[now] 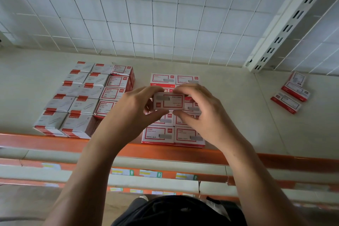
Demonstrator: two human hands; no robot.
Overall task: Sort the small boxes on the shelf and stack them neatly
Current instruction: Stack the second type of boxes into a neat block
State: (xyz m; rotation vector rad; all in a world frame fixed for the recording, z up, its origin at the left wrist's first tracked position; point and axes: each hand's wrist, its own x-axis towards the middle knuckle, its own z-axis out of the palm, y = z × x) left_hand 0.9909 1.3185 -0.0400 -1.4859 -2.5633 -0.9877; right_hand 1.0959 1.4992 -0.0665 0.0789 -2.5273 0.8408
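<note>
Above the staple-box stack [173, 135], left hand [134, 110] and right hand [203, 113] pinched one small box [169, 101] by its ends; placing was underway, and squaring it onto the stack appeared next.

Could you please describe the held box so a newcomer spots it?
On the grey shelf, find the middle block of red-and-white boxes. Over it, the left hand and right hand pinch the held box: the only one lifted, its print upside down.

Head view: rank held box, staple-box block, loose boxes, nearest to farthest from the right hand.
1. held box, pinched by the right hand, centre.
2. staple-box block, directly beneath it.
3. loose boxes, far off to the right.
</note>
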